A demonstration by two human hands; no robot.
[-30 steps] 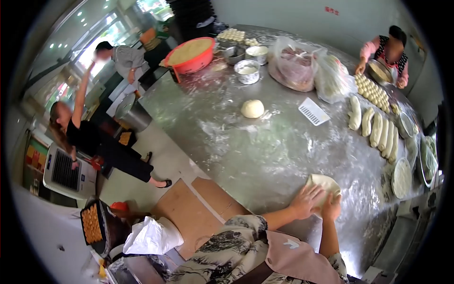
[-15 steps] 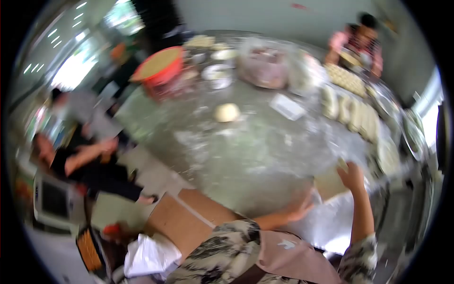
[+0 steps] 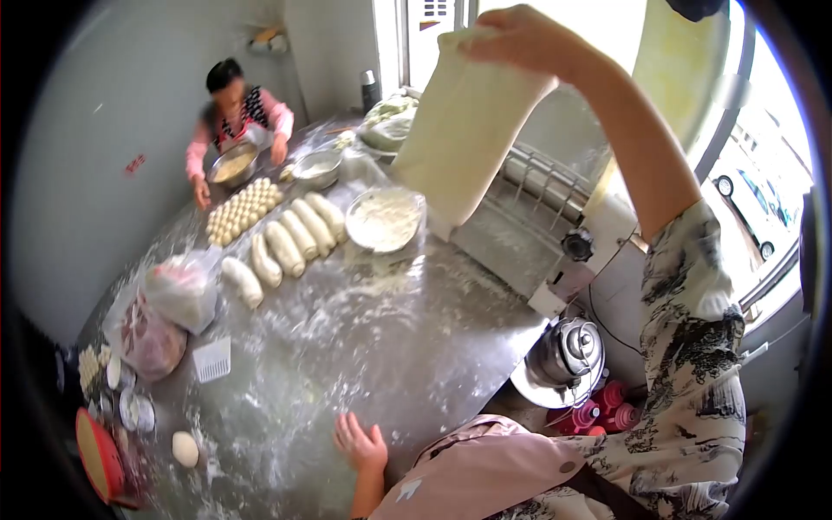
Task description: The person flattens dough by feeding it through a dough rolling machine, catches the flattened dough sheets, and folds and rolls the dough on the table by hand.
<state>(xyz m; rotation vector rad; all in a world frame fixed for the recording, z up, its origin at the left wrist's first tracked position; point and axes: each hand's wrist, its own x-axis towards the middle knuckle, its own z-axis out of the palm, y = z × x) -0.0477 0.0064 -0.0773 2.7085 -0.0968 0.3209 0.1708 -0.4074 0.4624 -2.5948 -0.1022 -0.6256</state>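
My right hand (image 3: 530, 39) is raised high at the top, fingers closed over the upper end of a long pale dough sheet (image 3: 472, 121). The sheet hangs down from it, its lower end at the dough roller machine (image 3: 511, 247) on the right. My left hand (image 3: 360, 442) rests on the floury metal table (image 3: 347, 347) near its front edge, fingers apart, holding nothing. Beyond the table's middle, a bowl of flour (image 3: 386, 221) sits beside several thick dough rolls (image 3: 295, 236). A single round dough piece (image 3: 185, 449) lies at the lower left.
Across the table a person (image 3: 230, 121) in pink sleeves handles a metal bowl (image 3: 234, 165), near rows of small dough pieces (image 3: 243, 211). Plastic bags (image 3: 152, 334), a white slotted tray (image 3: 212, 360) and a red basin (image 3: 100, 455) stand left. A metal pot (image 3: 568, 351) stands below the machine.
My view has swung right towards the machine. My right hand has lifted the dough sheet from low by the table edge to high up. My left hand has come away from the sheet onto the table.
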